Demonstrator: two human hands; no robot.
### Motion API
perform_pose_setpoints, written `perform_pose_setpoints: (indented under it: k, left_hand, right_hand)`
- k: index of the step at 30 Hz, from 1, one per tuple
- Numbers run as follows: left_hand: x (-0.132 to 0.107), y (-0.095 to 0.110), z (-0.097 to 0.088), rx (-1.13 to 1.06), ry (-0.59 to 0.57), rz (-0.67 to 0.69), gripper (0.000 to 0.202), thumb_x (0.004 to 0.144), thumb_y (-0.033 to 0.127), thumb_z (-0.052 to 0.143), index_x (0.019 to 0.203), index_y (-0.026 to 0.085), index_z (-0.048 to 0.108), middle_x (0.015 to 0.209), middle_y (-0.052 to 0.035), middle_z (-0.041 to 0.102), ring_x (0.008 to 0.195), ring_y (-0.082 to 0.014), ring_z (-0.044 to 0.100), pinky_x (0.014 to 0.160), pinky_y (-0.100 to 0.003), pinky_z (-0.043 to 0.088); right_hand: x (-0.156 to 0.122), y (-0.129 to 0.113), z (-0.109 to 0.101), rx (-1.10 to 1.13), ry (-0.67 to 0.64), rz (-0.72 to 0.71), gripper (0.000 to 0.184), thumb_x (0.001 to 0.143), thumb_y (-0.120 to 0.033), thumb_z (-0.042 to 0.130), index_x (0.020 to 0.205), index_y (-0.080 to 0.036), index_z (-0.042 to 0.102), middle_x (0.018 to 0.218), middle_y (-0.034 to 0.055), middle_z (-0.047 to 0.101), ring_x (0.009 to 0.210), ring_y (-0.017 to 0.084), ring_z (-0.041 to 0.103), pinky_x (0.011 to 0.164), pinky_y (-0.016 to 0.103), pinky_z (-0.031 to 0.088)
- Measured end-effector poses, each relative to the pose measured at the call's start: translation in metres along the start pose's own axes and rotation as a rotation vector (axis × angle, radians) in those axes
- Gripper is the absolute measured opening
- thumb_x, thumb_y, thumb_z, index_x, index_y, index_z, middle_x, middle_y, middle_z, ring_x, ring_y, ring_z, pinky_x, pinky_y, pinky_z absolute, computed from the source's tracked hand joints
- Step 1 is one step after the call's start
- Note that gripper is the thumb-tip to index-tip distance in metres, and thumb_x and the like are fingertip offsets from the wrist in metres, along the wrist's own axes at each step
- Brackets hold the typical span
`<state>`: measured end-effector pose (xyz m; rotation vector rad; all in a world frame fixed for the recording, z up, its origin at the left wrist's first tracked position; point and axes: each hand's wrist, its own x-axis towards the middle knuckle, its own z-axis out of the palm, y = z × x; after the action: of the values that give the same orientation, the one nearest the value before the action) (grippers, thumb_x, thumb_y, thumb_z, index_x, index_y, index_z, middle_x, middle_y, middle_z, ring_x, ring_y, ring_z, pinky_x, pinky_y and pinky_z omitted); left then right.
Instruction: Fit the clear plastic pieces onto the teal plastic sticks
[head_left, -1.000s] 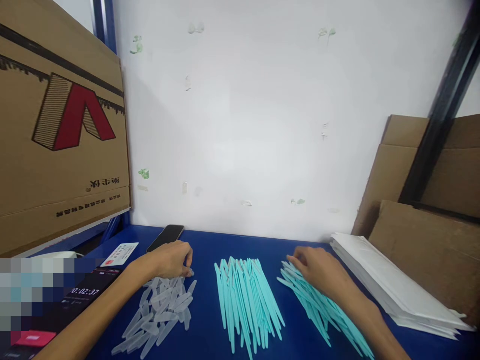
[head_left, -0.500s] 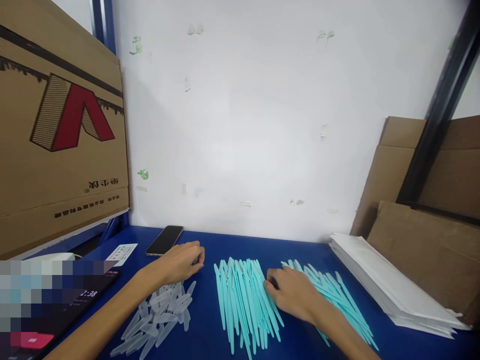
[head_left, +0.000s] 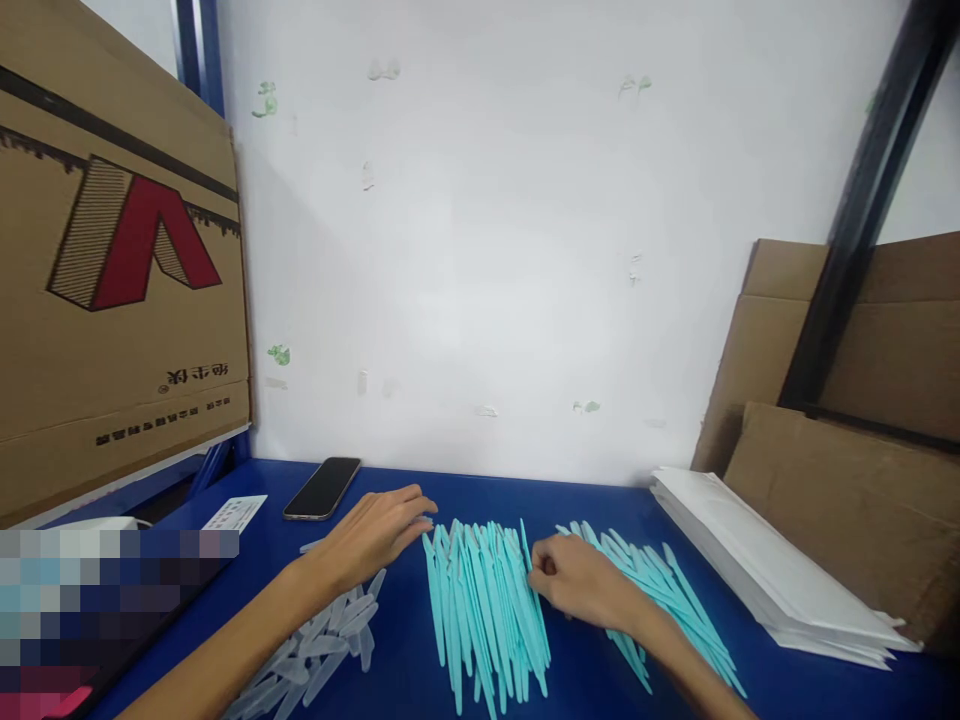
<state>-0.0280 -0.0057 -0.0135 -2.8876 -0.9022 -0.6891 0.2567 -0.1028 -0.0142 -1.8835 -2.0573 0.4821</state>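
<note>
A pile of slim turquoise eyebrow razors [head_left: 484, 620] lies on the blue table in the middle, pale blade ends pointing away from me. My right hand [head_left: 570, 575] is closed at the pile's right edge, thumb and finger pinched on one razor [head_left: 526, 545] there. Fingers stretched and a little apart, my left hand [head_left: 386, 530] reaches to the pile's upper left corner, by the blade ends. Below my left wrist lie loose translucent plastic caps [head_left: 326, 640], partly hidden by the forearm. A second group of turquoise razors [head_left: 682, 600] fans out behind my right hand and forearm.
A phone [head_left: 322, 488] and a printed card [head_left: 236, 512] lie at the back left of the table [head_left: 465, 490]. White envelopes [head_left: 780, 570] are stacked at the right, beside cardboard [head_left: 847, 520]. A large carton [head_left: 127, 380] stands at the left.
My left hand has moved right to the middle pile, and its fingers have opened out. The right hand stays at the pile's right edge, where a razor now stands slightly apart.
</note>
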Motion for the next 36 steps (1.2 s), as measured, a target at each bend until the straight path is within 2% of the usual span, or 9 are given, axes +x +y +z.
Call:
perform_pose_setpoints:
  k: [4, 8, 10, 15, 18, 23, 27, 31, 36]
  left_hand:
    - [0.000, 0.001, 0.003, 0.021, 0.058, 0.058, 0.034, 0.103, 0.032, 0.037, 0.114, 0.020, 0.067, 0.101, -0.0072, 0.065, 0.069, -0.0136, 0.062, 0.059, -0.025, 0.043]
    - [0.001, 0.006, 0.003, -0.001, 0.127, 0.096, 0.032, 0.103, 0.029, 0.039, 0.116, 0.021, 0.067, 0.100, -0.0065, 0.065, 0.060, -0.0096, 0.056, 0.055, -0.023, 0.042]
    - [0.002, 0.007, 0.005, -0.028, 0.178, 0.110, 0.031, 0.103, 0.028, 0.040, 0.116, 0.021, 0.067, 0.098, -0.0062, 0.066, 0.061, -0.0096, 0.057, 0.055, -0.022, 0.043]
    - [0.003, 0.006, 0.011, 0.005, 0.294, 0.139, 0.029, 0.102, 0.026, 0.043, 0.120, 0.021, 0.066, 0.101, -0.0067, 0.067, 0.060, -0.0084, 0.057, 0.054, -0.021, 0.042]
    - [0.002, 0.008, 0.012, 0.011, 0.316, 0.135, 0.028, 0.102, 0.025, 0.044, 0.119, 0.023, 0.065, 0.103, -0.0058, 0.066, 0.058, -0.0070, 0.055, 0.053, -0.021, 0.040]
    - [0.002, 0.015, 0.014, -0.006, 0.324, 0.158, 0.027, 0.102, 0.025, 0.044, 0.122, 0.022, 0.063, 0.103, -0.0060, 0.066, 0.057, -0.0064, 0.053, 0.052, -0.020, 0.039]
    - [0.002, 0.020, 0.016, 0.033, 0.271, 0.190, 0.028, 0.103, 0.025, 0.042, 0.122, 0.021, 0.062, 0.102, -0.0056, 0.065, 0.051, -0.0053, 0.048, 0.048, -0.021, 0.035]
    - [0.001, 0.025, 0.018, 0.040, 0.263, 0.206, 0.027, 0.103, 0.025, 0.043, 0.122, 0.022, 0.062, 0.100, -0.0042, 0.067, 0.054, -0.0071, 0.053, 0.048, -0.021, 0.036]
    - [0.000, 0.026, 0.020, -0.019, 0.290, 0.178, 0.025, 0.101, 0.024, 0.047, 0.119, 0.023, 0.065, 0.103, -0.0033, 0.072, 0.078, -0.0131, 0.069, 0.058, -0.020, 0.047]
  right_hand:
    - [-0.003, -0.002, -0.011, 0.241, -0.041, -0.007, 0.015, 0.078, -0.020, 0.049, 0.064, -0.021, 0.044, 0.061, -0.0013, 0.066, 0.053, 0.014, 0.063, 0.051, 0.022, 0.040]
    - [-0.006, -0.006, -0.018, 0.369, -0.025, -0.110, 0.011, 0.080, -0.017, 0.048, 0.072, -0.022, 0.042, 0.066, -0.0018, 0.070, 0.060, 0.014, 0.067, 0.054, 0.021, 0.044]
    - [-0.007, -0.008, -0.017, 0.338, 0.043, -0.187, 0.006, 0.084, -0.017, 0.048, 0.086, -0.023, 0.046, 0.064, -0.0043, 0.068, 0.061, 0.014, 0.066, 0.058, 0.022, 0.044]
    - [-0.008, -0.009, -0.010, 0.009, 0.311, -0.364, 0.034, 0.100, -0.027, 0.040, 0.133, -0.025, 0.037, 0.077, -0.0022, 0.068, 0.062, 0.017, 0.059, 0.058, 0.026, 0.037]
    - [-0.007, -0.010, -0.008, -0.198, 0.424, -0.463, 0.030, 0.104, -0.029, 0.036, 0.131, -0.026, 0.048, 0.088, 0.0030, 0.069, 0.074, 0.019, 0.060, 0.062, 0.028, 0.036]
    - [-0.008, -0.013, -0.008, -0.383, 0.431, -0.486, 0.030, 0.104, -0.030, 0.037, 0.111, -0.026, 0.066, 0.079, 0.0031, 0.066, 0.073, 0.017, 0.056, 0.058, 0.027, 0.030]
    - [-0.008, -0.012, -0.005, -0.418, 0.441, -0.466, 0.031, 0.104, -0.027, 0.038, 0.113, -0.027, 0.068, 0.076, 0.0022, 0.063, 0.067, 0.014, 0.055, 0.054, 0.026, 0.025]
    - [-0.007, -0.009, -0.003, -0.426, 0.464, -0.485, 0.032, 0.104, -0.026, 0.038, 0.115, -0.027, 0.068, 0.074, 0.0014, 0.062, 0.063, 0.012, 0.053, 0.052, 0.025, 0.023]
    - [-0.006, -0.009, -0.001, -0.414, 0.466, -0.496, 0.031, 0.103, -0.025, 0.039, 0.116, -0.030, 0.067, 0.075, 0.0000, 0.062, 0.062, 0.011, 0.054, 0.053, 0.023, 0.026]
